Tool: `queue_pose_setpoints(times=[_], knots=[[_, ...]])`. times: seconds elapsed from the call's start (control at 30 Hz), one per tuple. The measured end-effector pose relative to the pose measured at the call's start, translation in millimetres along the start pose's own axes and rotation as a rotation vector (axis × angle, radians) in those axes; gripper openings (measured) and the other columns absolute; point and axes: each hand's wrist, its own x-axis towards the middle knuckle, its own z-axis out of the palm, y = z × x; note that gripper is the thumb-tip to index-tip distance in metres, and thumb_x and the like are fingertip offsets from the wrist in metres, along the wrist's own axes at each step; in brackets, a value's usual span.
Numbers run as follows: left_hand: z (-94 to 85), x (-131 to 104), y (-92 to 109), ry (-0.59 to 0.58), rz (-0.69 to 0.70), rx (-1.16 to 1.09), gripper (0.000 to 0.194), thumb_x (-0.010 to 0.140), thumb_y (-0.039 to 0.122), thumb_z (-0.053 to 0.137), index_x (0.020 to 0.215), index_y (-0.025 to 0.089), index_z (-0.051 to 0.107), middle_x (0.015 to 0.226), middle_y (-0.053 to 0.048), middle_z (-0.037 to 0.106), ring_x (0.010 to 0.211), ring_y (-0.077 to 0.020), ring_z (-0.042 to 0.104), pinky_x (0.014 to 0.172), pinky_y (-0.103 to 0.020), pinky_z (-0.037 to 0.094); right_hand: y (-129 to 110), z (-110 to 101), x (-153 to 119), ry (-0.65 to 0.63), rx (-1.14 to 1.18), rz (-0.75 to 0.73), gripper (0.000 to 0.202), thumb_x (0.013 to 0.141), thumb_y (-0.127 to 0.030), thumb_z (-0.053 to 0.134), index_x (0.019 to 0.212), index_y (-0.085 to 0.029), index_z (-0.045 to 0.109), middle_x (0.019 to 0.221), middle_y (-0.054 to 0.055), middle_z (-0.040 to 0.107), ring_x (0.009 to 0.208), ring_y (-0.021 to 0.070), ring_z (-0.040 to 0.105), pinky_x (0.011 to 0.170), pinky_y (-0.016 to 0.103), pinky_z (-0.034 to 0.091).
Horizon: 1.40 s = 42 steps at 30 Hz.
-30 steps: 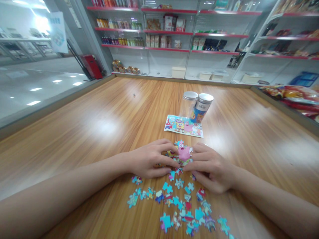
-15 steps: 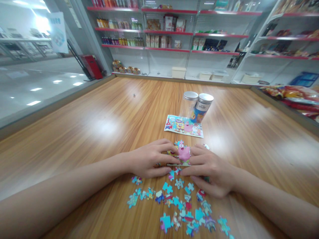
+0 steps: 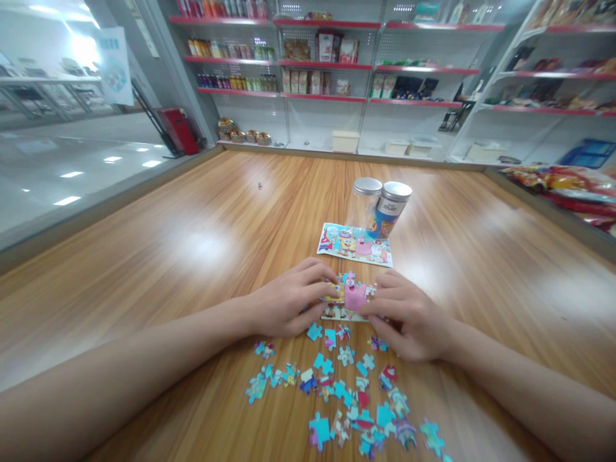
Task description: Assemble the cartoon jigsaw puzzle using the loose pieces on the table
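From where I stand, the partly joined section of colourful card jigsaw pieces, showing a pink starfish figure (image 3: 355, 296), lies flat on the brown wood-grain tabletop (image 3: 202, 247), between the person's two hands and just nearer than the glossy rectangular printed picture card (image 3: 356, 250). Principal risk, in my judgement: uneven inward pressure from the two sides could buckle the section or spring its interlocking tabs apart, since thin pieces have little to hold them down. A secondary risk is a wrist or thumb sweeping the scattered loose, mostly light-blue jigsaw pieces (image 3: 385, 414) out of place; the small purple-and-blue piece (image 3: 378, 343) beside the right thumb is the most exposed. Forcing a poorly matched tab could also bend its edge. As to pose, the bare left hand (image 3: 291, 300) comes in low from the left, palm down, its fingers curved over the section's left part and the thumb beneath them near the lower edge. The bare right hand (image 3: 411, 314) mirrors it at the right edge, fingers bent inward, thumb angled toward the nearer pieces. The hands are apart from each other, with the starfish figure visible in the gap; whether either pinches a single piece I cannot tell, the fingertips being partly hidden.
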Motion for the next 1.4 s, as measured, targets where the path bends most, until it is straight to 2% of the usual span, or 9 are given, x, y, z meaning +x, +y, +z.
queue_pose_setpoints(times=[0.13, 0.43, 0.8, 1.1, 1.4], knots=[[3.1, -2.2, -3.7, 0.044, -0.077, 0.021, 0.023, 0.092, 0.013, 0.055, 0.111, 0.017, 0.067, 0.117, -0.013, 0.061, 0.115, -0.0257, 0.054, 0.104, -0.045, 0.049, -1.3, -0.4, 1.1, -0.051, 0.013, 0.025, 0.020, 0.085, -0.009, 0.057, 0.099, -0.018, 0.069, 0.072, 0.003, 0.061, 0.071, 0.0189, 0.049, 0.070, 0.034, 0.033], [4.3, -3.4, -6.2, -0.008, -0.093, -0.014, 0.024, 0.094, 0.020, 0.058, 0.116, 0.018, 0.068, 0.118, -0.013, 0.062, 0.114, -0.0250, 0.056, 0.103, -0.043, 0.049, -2.1, -1.8, 0.7, -0.087, 0.053, 0.034, 0.026, 0.085, -0.008, 0.057, 0.104, -0.018, 0.070, 0.077, 0.004, 0.063, 0.076, 0.0195, 0.052, 0.071, 0.034, 0.032], [5.1, -3.1, -5.5, 0.020, -0.117, -0.031, 0.023, 0.093, 0.031, 0.067, 0.112, 0.019, 0.070, 0.115, -0.012, 0.064, 0.110, -0.0244, 0.059, 0.100, -0.041, 0.051, -3.3, -3.3, 1.7, -0.112, 0.069, 0.025, 0.029, 0.084, -0.007, 0.057, 0.107, -0.019, 0.070, 0.078, 0.004, 0.064, 0.078, 0.0198, 0.053, 0.072, 0.035, 0.032], [4.3, -2.7, -5.0, -0.001, -0.128, -0.032, 0.024, 0.094, 0.031, 0.065, 0.114, 0.018, 0.069, 0.117, -0.012, 0.062, 0.111, -0.0242, 0.058, 0.100, -0.041, 0.049, -1.8, -1.9, -0.4, -0.073, 0.090, 0.022, 0.024, 0.083, -0.007, 0.058, 0.100, -0.018, 0.071, 0.077, 0.003, 0.064, 0.076, 0.0189, 0.050, 0.072, 0.035, 0.031], [3.0, -2.7, -4.4, -0.020, -0.134, -0.033, 0.023, 0.095, 0.031, 0.063, 0.112, 0.018, 0.069, 0.116, -0.011, 0.061, 0.112, -0.0233, 0.057, 0.101, -0.039, 0.048, -2.2, -2.9, -0.1, -0.150, 0.072, 0.050, 0.028, 0.085, -0.007, 0.057, 0.107, -0.021, 0.070, 0.079, 0.003, 0.064, 0.080, 0.0199, 0.052, 0.073, 0.035, 0.031]])
